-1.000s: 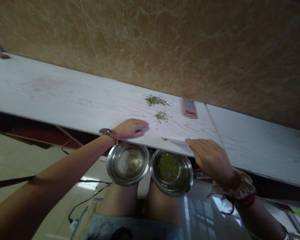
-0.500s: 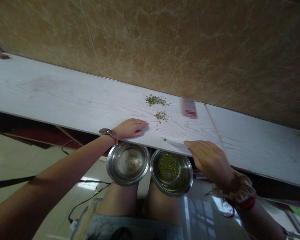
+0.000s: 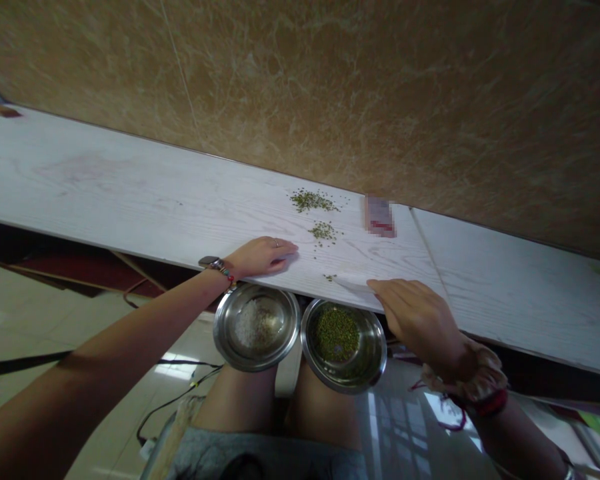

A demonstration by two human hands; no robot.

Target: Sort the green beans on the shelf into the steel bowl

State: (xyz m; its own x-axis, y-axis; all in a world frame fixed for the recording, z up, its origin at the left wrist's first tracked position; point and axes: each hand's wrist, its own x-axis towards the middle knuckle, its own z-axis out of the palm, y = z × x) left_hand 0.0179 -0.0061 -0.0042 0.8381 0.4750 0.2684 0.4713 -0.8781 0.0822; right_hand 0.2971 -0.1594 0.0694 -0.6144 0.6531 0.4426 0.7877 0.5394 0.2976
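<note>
My left hand (image 3: 264,257) lies on the white board (image 3: 180,200), fingers stretched out, holding nothing. My right hand (image 3: 413,310) is closed above the board's front edge, around what looks like a thin whitish tool (image 3: 353,287). It is faint against the board, so its kind is unclear. Its far end points at a few green beans (image 3: 329,277). Farther back lie a small patch of mung beans (image 3: 323,231) and a larger one (image 3: 311,200). Below the edge, a steel bowl (image 3: 381,357) contains mung beans; a second steel bowl (image 3: 220,343) contains whitish grains.
A small blurred packet or card (image 3: 380,217) lies near the marbled wall (image 3: 300,87) behind the board. Both bowls rest over my knees, close under the edge. A black cable (image 3: 165,403) trails across the tiled floor (image 3: 25,320) at left.
My right hand has shifted slightly left with the whitish tool. The little group of beans at the tool's end has moved only marginally. My left hand and both bowls keep their places.
</note>
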